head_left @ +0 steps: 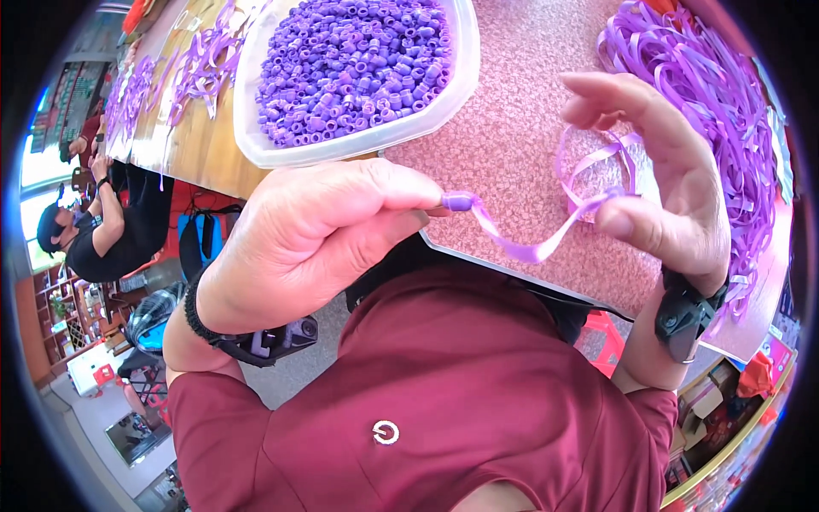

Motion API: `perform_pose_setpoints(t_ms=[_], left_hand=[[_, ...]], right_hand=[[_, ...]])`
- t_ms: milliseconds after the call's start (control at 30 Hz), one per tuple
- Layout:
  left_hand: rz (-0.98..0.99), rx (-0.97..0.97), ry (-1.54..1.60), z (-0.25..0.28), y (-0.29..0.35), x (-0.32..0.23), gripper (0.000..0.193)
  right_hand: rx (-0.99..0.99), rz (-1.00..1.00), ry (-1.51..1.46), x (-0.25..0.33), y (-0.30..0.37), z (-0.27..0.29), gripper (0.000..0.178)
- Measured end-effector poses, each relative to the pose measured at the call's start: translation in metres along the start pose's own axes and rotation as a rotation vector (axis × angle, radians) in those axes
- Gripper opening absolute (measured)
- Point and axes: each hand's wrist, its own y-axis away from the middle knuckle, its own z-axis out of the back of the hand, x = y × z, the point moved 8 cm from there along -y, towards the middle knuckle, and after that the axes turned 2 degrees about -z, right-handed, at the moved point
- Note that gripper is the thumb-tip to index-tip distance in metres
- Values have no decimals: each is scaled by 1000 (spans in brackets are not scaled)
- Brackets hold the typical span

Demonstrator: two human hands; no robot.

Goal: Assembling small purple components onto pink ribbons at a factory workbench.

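My left hand point(311, 226) pinches a small purple plastic sleeve point(459, 201) between thumb and fingertips. From the sleeve a lilac ribbon point(531, 253) sags and curves across to my right hand point(687, 175). That hand is open, its thumb and fingers spread apart, with the ribbon passing by the thumb tip. Loops of the same ribbon hang between the right fingers and the pink speckled tabletop point(512, 111). Whether the right thumb touches the ribbon is hard to see.
A translucent tub point(256, 154) full of purple sleeves stands ahead to the left. A big heap of lilac ribbons point(708, 111) lies at the right. More ribbons point(205, 68) are on the wooden table at far left, where a person in black point(111, 226) sits.
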Motion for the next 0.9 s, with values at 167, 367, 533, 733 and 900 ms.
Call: perform_pose_setpoints(t_ms=[167,367,533,733,900], left_hand=[[29,43,-13,-8,-13,-8,15],[2,31,-38,-12,-19,-10,15],[69,-5,43,-14,-19,-7,15],[21,-10,-21,-15,-22,-11,17],[36,9,45,-20,-23,-5,16]], right_hand=[[104,189,-6,18,2,-21,71],[33,191,-96,19,8,-15,41],[-82,-45,-294,8,11,-4,21],[-145,32,-148,8,7,-4,22],[-169,155,-126,15,5,-9,34]])
